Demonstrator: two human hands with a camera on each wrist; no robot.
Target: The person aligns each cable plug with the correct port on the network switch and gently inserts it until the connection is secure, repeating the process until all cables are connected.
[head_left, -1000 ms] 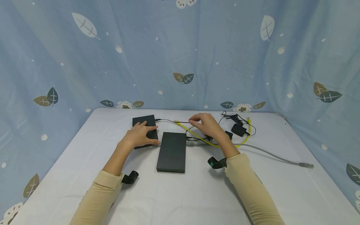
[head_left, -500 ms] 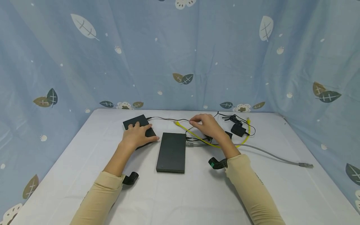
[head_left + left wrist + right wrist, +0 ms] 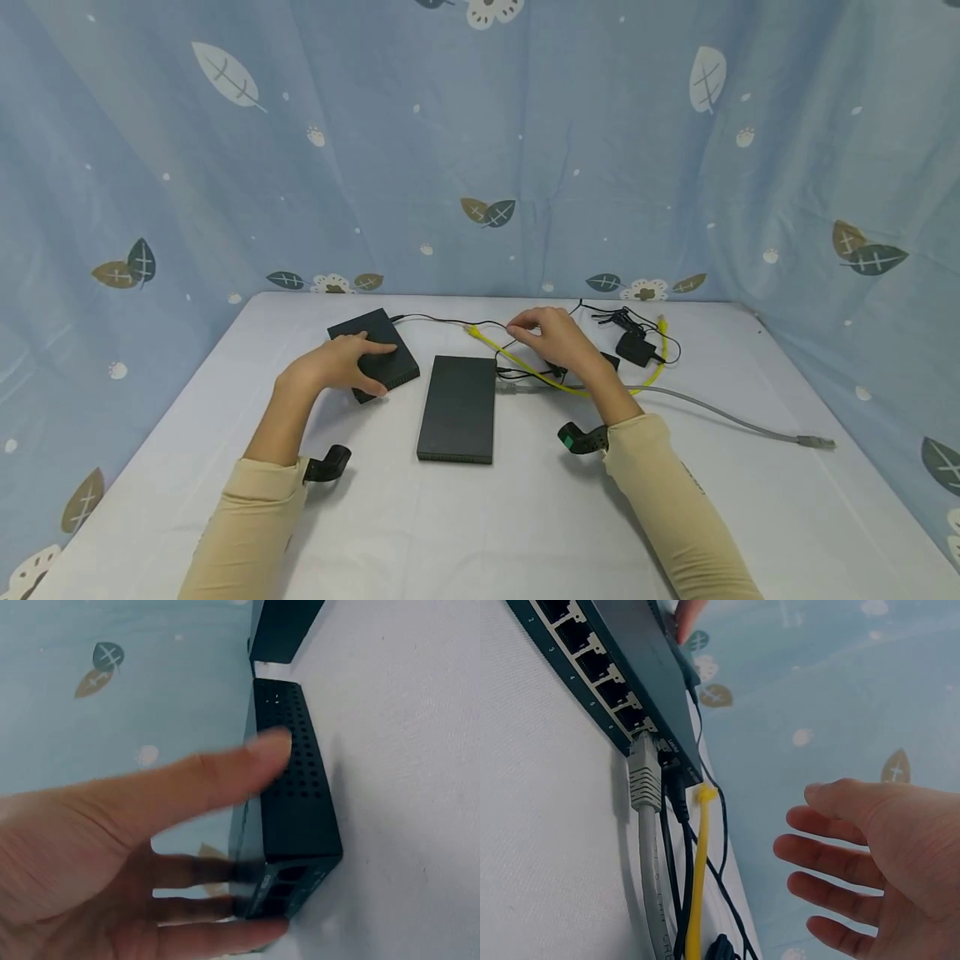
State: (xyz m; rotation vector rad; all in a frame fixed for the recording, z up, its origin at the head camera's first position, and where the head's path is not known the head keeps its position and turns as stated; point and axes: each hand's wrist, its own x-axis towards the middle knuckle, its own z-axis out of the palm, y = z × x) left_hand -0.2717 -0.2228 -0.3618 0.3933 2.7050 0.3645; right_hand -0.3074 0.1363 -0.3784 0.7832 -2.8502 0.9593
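A small black network switch (image 3: 384,327) lies turned at an angle on the left of the table. My left hand (image 3: 330,364) is at its near left side, fingers and thumb extended; in the left wrist view the thumb crosses the vented side (image 3: 300,817) and the fingers reach the port end, slightly blurred. Right of it lies a larger dark network switch (image 3: 457,408), with a grey network cable (image 3: 645,780) and a black power plug (image 3: 676,796) in its port side. My right hand (image 3: 558,340) hovers near the small switch's black cord (image 3: 450,320), fingers loosely bent, nothing visibly held.
A yellow network cable (image 3: 517,360) curves behind the right hand, one end lying loose. A black power adapter (image 3: 636,348) and a bundled cord (image 3: 626,320) lie at the back right. The grey cable's other plug (image 3: 816,442) rests farther right. A patterned curtain (image 3: 480,125) hangs behind.
The small switch's far end has swung left, drawing its cord along. My left hand has then slid from its top toward its near left side. My right hand has barely moved.
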